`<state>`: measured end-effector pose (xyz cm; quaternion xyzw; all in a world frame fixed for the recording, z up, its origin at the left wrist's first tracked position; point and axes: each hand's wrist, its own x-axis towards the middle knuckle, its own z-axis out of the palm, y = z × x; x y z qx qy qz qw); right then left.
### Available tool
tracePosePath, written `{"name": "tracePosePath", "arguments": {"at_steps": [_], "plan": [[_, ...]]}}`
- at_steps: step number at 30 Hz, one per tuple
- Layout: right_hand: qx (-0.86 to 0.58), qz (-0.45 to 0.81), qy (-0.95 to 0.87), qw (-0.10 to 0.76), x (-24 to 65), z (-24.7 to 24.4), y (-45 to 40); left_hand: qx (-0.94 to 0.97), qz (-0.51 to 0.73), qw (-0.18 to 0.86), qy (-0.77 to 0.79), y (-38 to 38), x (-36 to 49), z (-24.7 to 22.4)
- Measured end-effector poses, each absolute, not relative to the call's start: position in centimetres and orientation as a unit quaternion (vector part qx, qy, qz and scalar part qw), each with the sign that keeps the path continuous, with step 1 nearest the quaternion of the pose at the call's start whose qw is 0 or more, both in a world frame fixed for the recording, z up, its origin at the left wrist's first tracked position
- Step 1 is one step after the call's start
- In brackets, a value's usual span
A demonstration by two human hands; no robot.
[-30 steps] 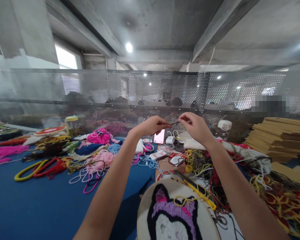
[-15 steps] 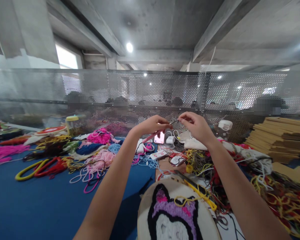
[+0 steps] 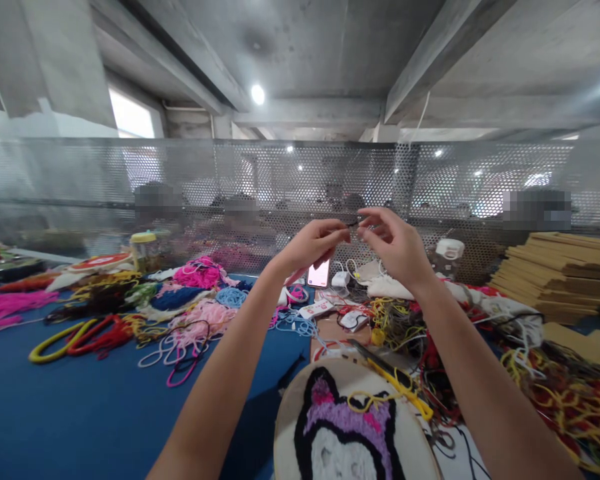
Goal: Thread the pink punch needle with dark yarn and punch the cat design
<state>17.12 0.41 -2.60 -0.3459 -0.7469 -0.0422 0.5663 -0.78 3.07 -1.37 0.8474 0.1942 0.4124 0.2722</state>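
Both hands are raised above the far part of the table, fingertips close together. My left hand [image 3: 316, 245] has its fingers pinched on something thin and dark, too small to make out. A short gap to the right, my right hand [image 3: 391, 245] has its fingers bent and parted near the end of that dark thing; whether it touches it is unclear. Below, near the front edge, lies a round hoop [image 3: 289, 413] with white cloth bearing a purple, black and white animal design [image 3: 347, 420]. A yellow-handled tool [image 3: 405, 390] and a loop of yellow yarn lie over its upper edge.
A lit phone [image 3: 319, 273] stands behind the hands. Yarn heaps cover the left [image 3: 200, 273] and right [image 3: 580, 407] of the blue table [image 3: 80, 413]. Brown cardboard pieces [image 3: 560, 273] are stacked at right. A yellow-lidded jar [image 3: 144, 250] stands at back left, before a perforated screen [image 3: 300, 173].
Both hands have risen slightly. The fingers of my right hand have spread from their pinch, and the thin shiny thing between the hands shows less.
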Motion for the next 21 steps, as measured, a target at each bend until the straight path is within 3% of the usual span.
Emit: {"name": "tracePosePath", "arguments": {"at_steps": [3, 7, 13, 15, 21], "plan": [[-0.362, -0.02, -0.747, 0.557, 17.0, -2.4, -0.1, 0.773, 0.554, 0.259, 0.17, 3.2, -0.6, -1.1], [-0.384, 0.025, -0.804, 0.453, 16.4, -2.2, -0.9, 0.617, 0.72, 0.282, 0.144, 3.4, -0.8, -0.7], [-0.366, 0.133, -0.873, 0.292, 12.6, -4.8, -0.5, 0.521, 0.789, 0.302, 0.123, 3.7, -1.7, 0.0], [-0.344, 0.178, -0.875, 0.291, 10.8, -6.9, -0.4, 0.51, 0.794, 0.309, 0.121, 3.8, -2.0, 0.1], [-0.313, 0.422, -0.735, 0.429, 7.3, -13.6, -2.0, 0.513, 0.768, 0.363, 0.123, 4.7, -1.6, -0.7]]}}
